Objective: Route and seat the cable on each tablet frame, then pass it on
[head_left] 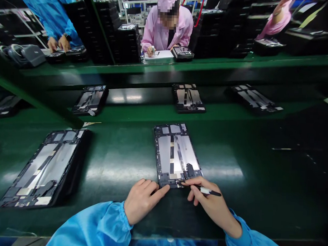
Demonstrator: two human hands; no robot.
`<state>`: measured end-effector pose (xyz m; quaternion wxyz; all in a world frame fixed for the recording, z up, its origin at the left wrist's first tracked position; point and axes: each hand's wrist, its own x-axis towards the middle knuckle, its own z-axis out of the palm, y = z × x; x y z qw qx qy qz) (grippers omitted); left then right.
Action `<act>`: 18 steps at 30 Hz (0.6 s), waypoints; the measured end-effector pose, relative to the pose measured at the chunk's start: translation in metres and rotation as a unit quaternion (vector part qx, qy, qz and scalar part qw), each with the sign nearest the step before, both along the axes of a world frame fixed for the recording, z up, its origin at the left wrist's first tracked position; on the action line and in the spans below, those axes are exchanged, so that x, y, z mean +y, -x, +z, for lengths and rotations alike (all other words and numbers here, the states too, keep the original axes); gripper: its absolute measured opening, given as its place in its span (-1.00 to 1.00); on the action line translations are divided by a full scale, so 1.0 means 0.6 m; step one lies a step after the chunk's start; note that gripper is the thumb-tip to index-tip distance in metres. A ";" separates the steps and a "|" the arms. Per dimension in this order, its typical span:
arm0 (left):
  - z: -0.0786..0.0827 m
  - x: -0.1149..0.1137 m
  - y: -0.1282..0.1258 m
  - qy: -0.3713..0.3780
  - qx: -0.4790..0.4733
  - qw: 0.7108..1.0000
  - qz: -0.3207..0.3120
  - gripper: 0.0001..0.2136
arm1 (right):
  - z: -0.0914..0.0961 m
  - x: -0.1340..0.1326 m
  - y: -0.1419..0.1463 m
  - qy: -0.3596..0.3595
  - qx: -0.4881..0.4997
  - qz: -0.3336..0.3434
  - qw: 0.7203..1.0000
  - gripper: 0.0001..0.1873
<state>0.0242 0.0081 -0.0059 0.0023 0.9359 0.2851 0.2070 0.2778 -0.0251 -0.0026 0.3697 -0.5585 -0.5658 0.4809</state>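
An opened tablet point(179, 152) lies on the green bench in front of me, its silvery inside and dark ribbon strips facing up. My left hand point(146, 201) rests at its near left corner, thumb stretched along the near edge and the other fingers loosely bent. In my right hand point(208, 200) is a slim black-and-white tool that looks like tweezers point(206, 191); thumb and forefinger pinch it. Its tip reaches the tablet's near edge, where fingers partly hide the small parts. A small black piece point(190, 170) sits on the tablet's lower right.
Another opened tablet point(48, 165) lies to the left. Several more, such as one tablet point(188, 97), sit along the sunken strip beyond. A green post point(46, 101) slants across the left. Across the bench, people in pink and blue work beside stacked black trays point(127, 42).
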 end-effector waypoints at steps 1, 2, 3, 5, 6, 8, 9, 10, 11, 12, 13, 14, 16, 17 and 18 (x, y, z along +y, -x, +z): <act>0.000 0.000 0.002 -0.001 -0.012 1.000 -0.005 -0.75 | 0.000 0.000 0.003 -0.003 0.008 0.008 1.000 -0.71; 0.001 0.001 0.005 -0.003 -0.023 1.000 -0.010 -0.75 | 0.000 -0.001 0.007 -0.008 0.014 0.020 1.000 -0.72; 0.001 0.001 0.006 -0.004 -0.032 0.999 -0.014 -0.76 | 0.001 -0.001 0.010 -0.016 0.017 0.035 0.999 -0.74; 0.001 0.003 0.008 -0.002 -0.038 0.999 -0.015 -0.79 | 0.005 0.000 0.018 -0.036 0.014 0.065 0.997 -0.78; 0.002 0.004 0.008 -0.002 -0.039 0.999 -0.015 -0.80 | 0.008 0.001 0.021 -0.046 0.011 0.074 0.996 -0.79; 0.002 0.006 0.007 -0.004 -0.038 0.999 -0.012 -0.80 | 0.015 0.003 0.025 -0.062 0.003 0.089 0.994 -0.81; 0.002 0.007 0.006 -0.004 -0.036 0.999 -0.011 -0.80 | 0.019 0.004 0.027 -0.066 0.000 0.097 0.993 -0.82; 0.003 0.008 0.006 -0.004 -0.034 0.999 -0.010 -0.80 | 0.022 0.005 0.028 -0.065 -0.003 0.106 0.992 -0.82; 0.005 0.009 0.006 -0.004 -0.033 0.999 -0.009 -0.80 | 0.025 0.006 0.028 -0.060 -0.004 0.115 0.992 -0.81; 0.007 0.009 0.005 -0.002 -0.030 1.000 -0.007 -0.80 | 0.028 0.006 0.028 -0.051 -0.003 0.122 0.991 -0.81; 0.010 0.008 0.005 0.000 -0.030 1.000 -0.004 -0.81 | 0.029 0.006 0.027 -0.038 0.001 0.122 0.992 -0.81; 0.013 0.006 0.005 0.002 -0.031 1.000 0.001 -0.82 | 0.029 0.006 0.026 -0.023 0.007 0.116 0.993 -0.81; 0.018 -0.003 0.005 0.011 -0.035 0.999 0.006 -0.82 | 0.026 0.002 0.021 0.011 0.026 0.091 0.995 -0.79; 0.020 -0.009 0.005 0.019 -0.038 0.999 0.001 -0.82 | 0.023 0.000 0.018 0.027 0.036 0.077 0.996 -0.77; 0.020 -0.017 0.004 0.029 -0.041 0.999 -0.010 -0.81 | 0.019 -0.003 0.015 0.042 0.044 0.066 0.996 -0.76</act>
